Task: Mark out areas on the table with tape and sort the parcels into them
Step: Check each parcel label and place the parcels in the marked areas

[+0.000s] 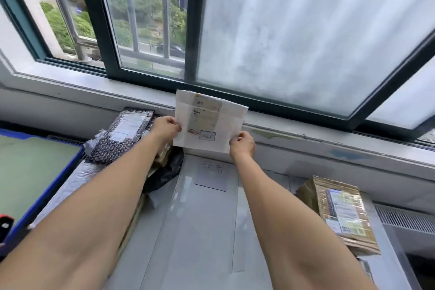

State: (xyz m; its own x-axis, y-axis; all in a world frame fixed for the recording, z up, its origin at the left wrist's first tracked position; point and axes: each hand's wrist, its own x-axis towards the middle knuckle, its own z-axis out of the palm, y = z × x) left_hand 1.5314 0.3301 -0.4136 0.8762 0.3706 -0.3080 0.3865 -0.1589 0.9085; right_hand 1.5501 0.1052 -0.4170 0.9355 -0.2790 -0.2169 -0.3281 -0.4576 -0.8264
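Nearest the camera, two bare forearms reach forward over a smooth, pale grey counter (200, 231). Glossy strips of clear tape (236, 219) run lengthwise along the counter and divide it into lanes. On the right lane lies a stack of flat brown parcels (341, 214), ribbed like cardboard, with a shiny printed label on top. In the middle lane, farther on, a small rectangular paper slip (211, 175) bears faint handwriting that is too pale to read. To its left sits a crumpled black plastic bag (164, 172), and beyond that a dark parcel (124, 134) with a fine dotted pattern and a pale label. At far left is a blue-rimmed tray (78, 160) with a green surface.

Above the slip, both hands hold a flat white parcel (211, 122) upright in the air. The left hand (166, 128) pinches its left edge and the right hand (242, 145) pinches its lower right corner. The parcel is papery and rectangular, with printed labels facing the camera. Behind it stands a dark-framed window (282, 30) with frosted glass.
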